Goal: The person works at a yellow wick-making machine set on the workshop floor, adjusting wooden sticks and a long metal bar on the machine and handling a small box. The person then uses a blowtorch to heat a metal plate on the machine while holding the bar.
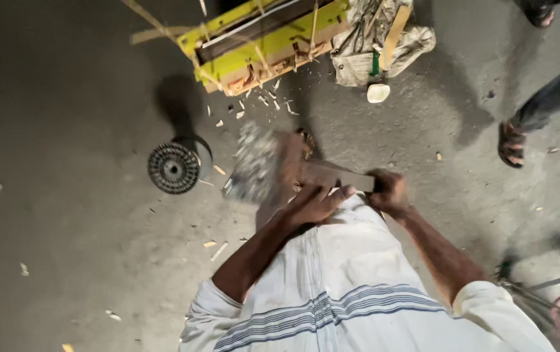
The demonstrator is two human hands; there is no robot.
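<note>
Wooden plank [332, 175] clamped by right hand [389, 193] | left hand [316, 203] grips it | far end blurred

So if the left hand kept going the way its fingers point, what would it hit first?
The left hand points up and right along the dark flat bar it already touches. Straight on, it would most likely meet the right hand gripping that bar's end; motion blur leaves depth uncertain.
</note>
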